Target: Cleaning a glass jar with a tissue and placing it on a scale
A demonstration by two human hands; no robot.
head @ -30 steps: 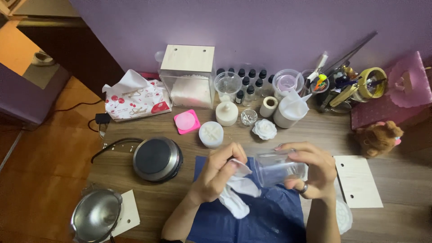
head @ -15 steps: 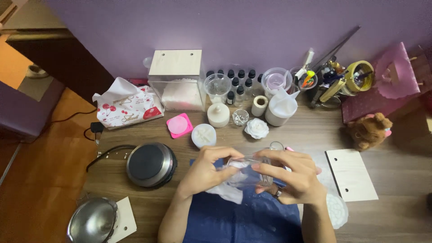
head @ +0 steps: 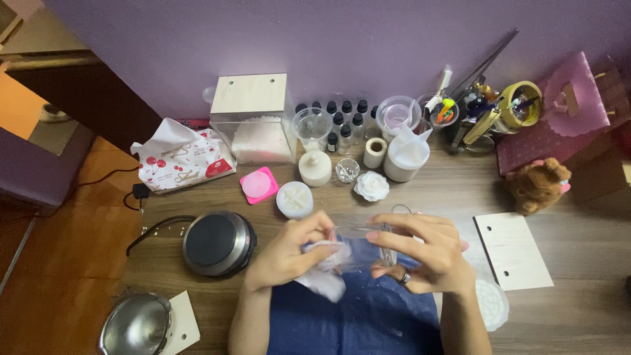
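My right hand (head: 420, 253) grips a clear glass cup (head: 360, 248) lying sideways, its mouth toward my left hand. My left hand (head: 289, 253) pinches a white tissue (head: 322, 279) and presses it into the cup's mouth. Both hands hover over a dark blue cloth (head: 355, 315) at the front of the wooden table (head: 578, 315). Part of the tissue hangs below the left hand.
Behind the hands stand a round white mould (head: 294, 199), a pink mould (head: 257, 185), a white candle (head: 315, 168), a white rose shape (head: 372, 186), dropper bottles (head: 345, 121) and a clear box (head: 253, 125). A black round hotplate (head: 218, 242) sits left, a steel pot (head: 135, 325) at front left, wooden boards (head: 513, 250) right.
The hands with the cup have shifted slightly left and up on the table view. The left hand has pushed the tissue further into the cup.
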